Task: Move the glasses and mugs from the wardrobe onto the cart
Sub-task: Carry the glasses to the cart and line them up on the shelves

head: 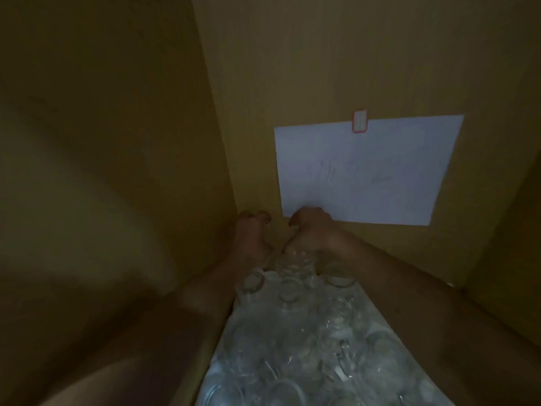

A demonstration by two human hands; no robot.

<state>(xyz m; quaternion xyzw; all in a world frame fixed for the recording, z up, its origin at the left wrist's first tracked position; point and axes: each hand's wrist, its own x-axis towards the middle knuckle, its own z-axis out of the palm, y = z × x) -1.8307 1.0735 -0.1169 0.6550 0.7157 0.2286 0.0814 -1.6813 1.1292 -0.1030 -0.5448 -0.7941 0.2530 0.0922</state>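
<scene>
Clear glossy glasses (292,291); matt wood wardrobe wall (292,68); paper sheet (366,171).

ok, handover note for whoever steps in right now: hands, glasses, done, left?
Left hand: reached to the back of the wardrobe shelf, fingers curled; too dim to tell whether it holds anything.
Right hand: beside it at the back, fingers curled down over the rearmost glasses; grasp unclear.
Glasses: a dense cluster of clear ones stands on the shelf between both forearms, from the back wall toward the camera. A white paper sheet is taped to the back wall above them.
Done: nothing can be confirmed; the cart is out of view.
Left: lift the glasses out and carry them to the cart, batch by batch.
</scene>
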